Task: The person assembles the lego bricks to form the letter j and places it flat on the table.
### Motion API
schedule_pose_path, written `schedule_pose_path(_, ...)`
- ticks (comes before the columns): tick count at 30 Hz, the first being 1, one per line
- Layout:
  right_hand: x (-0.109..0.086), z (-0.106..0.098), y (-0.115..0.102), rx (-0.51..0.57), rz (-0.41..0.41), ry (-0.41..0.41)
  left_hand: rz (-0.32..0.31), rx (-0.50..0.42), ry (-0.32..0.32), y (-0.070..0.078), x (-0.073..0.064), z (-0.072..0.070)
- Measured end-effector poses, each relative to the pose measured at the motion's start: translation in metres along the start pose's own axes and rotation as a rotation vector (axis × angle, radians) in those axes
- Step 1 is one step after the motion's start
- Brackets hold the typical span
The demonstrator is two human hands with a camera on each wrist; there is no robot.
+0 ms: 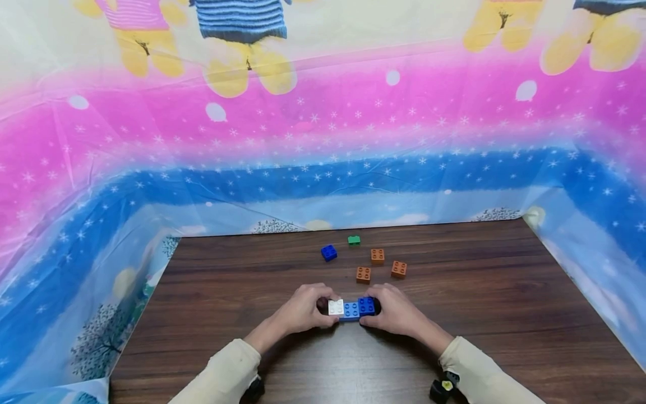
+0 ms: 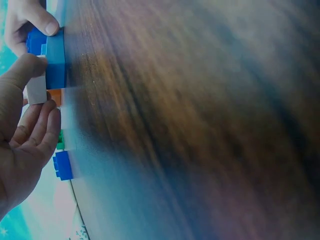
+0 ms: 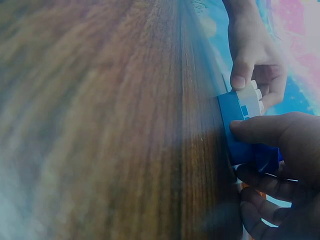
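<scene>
A long light-blue building brick (image 1: pixel 351 311) lies close to the person, its middle studs showing. On its left end is a white brick (image 1: pixel 335 307), on its right end a dark blue brick (image 1: pixel 366 306). My left hand (image 1: pixel 311 306) pinches the white brick between thumb and fingers, as the left wrist view also shows. My right hand (image 1: pixel 392 310) grips the dark blue end from the other side; in the right wrist view its thumb lies along the side of the light-blue brick (image 3: pixel 231 132).
Beyond the hands, loose bricks lie on the dark wooden table (image 1: pixel 242 264): a blue one (image 1: pixel 329 252), a green one (image 1: pixel 354 240) and three orange ones, the nearest orange brick (image 1: pixel 363 274) just past the stack. A printed cloth (image 1: pixel 323 185) hangs around the table's back and sides.
</scene>
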State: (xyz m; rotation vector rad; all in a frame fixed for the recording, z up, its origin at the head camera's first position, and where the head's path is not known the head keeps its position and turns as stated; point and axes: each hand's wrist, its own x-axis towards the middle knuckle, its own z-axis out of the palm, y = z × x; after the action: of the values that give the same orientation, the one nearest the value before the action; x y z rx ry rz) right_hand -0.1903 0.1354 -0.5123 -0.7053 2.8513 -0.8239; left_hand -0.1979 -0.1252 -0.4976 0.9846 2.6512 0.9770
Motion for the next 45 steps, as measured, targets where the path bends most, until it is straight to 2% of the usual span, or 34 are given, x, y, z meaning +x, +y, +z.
schedule_pose_path(7, 0.0, -0.001, 0.0, 0.007, -0.007, -0.006, -0.016, -0.025, 0.0, 0.001, 0.0, 0.001)
schedule_pose_path(22, 0.0, -0.002, -0.001, 0.016, -0.006, -0.012, -0.006, 0.051, -0.025, 0.003, -0.001, 0.001)
schedule_pose_path(28, -0.001, -0.003, 0.002, 0.02, -0.022, -0.023, -0.004, 0.028, -0.033, 0.01, 0.005, 0.005)
schedule_pose_path(34, -0.007, -0.014, 0.007, 0.078, -0.041, -0.041, -0.016, 0.027, -0.028, 0.015, 0.013, 0.011)
schedule_pose_path(45, -0.026, -0.031, 0.017, 0.107, 0.021, -0.036, -0.052, 0.044, -0.048, 0.019, 0.02, 0.022)
